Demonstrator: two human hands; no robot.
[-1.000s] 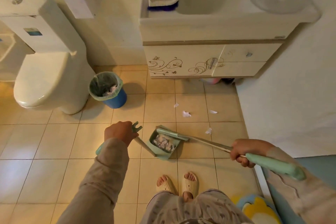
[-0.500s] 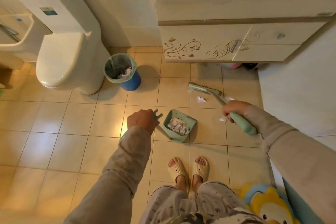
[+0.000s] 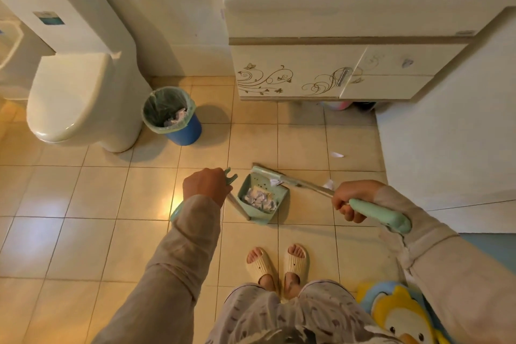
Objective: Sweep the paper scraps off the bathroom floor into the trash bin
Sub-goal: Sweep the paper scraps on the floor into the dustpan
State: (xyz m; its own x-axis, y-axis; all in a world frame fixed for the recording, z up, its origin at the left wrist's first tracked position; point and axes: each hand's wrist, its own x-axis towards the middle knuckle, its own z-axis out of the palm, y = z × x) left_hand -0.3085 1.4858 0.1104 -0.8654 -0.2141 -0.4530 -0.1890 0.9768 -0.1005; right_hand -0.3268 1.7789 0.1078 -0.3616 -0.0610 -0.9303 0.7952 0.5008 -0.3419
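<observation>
My left hand [image 3: 206,186] grips the top of the dustpan's handle. The mint green dustpan [image 3: 261,197] stands on the tiles in front of my feet and holds a pile of crumpled paper scraps [image 3: 259,198]. My right hand [image 3: 353,200] holds the broom's green handle [image 3: 379,216]. The broom head [image 3: 268,173] lies along the dustpan's far lip with one scrap against it. A scrap [image 3: 329,184] lies beside the broom's shaft and another scrap [image 3: 336,154] lies farther right. The blue trash bin [image 3: 174,117] with a green liner stands by the toilet.
A white toilet [image 3: 75,98] stands at the left. The sink cabinet [image 3: 321,75] fills the back, a white wall [image 3: 452,142] the right. My slippered feet [image 3: 279,264] stand just behind the dustpan, and a yellow and blue mat [image 3: 399,313] lies at lower right.
The broom head swept back from the far tiles to the dustpan's lip, bringing a scrap with it. My right hand drew back toward me. The dustpan stayed put.
</observation>
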